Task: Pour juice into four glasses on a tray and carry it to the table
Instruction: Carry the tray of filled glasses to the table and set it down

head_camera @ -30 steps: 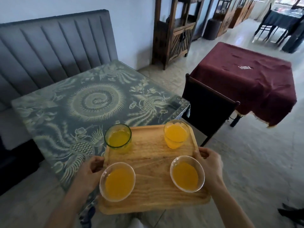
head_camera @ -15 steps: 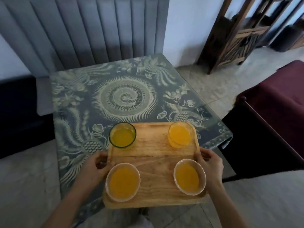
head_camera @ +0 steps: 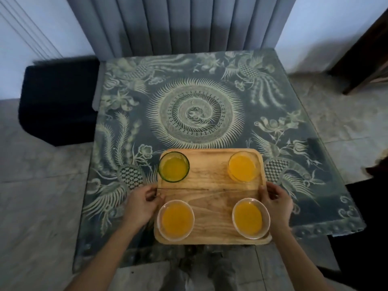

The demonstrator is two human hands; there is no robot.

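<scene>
A wooden tray (head_camera: 212,192) is over the near half of the table (head_camera: 195,114), which wears a grey-green patterned cloth. Several glasses of orange juice stand on it: a green-rimmed glass (head_camera: 173,166) at far left, a clear glass (head_camera: 243,166) at far right, a clear glass (head_camera: 176,220) at near left and another clear glass (head_camera: 250,218) at near right. My left hand (head_camera: 140,206) grips the tray's left edge. My right hand (head_camera: 277,203) grips its right edge. I cannot tell whether the tray rests on the cloth.
A grey padded bench back (head_camera: 184,24) rises behind the table, with a dark seat (head_camera: 56,99) to the left. Dark wooden furniture (head_camera: 365,49) stands at the far right and a dark chair (head_camera: 365,227) at the near right. Tiled floor (head_camera: 37,185) surrounds the table.
My view has swung left and down until the table is square in front of me. The tray has moved further over the table, both hands still on its edges.
</scene>
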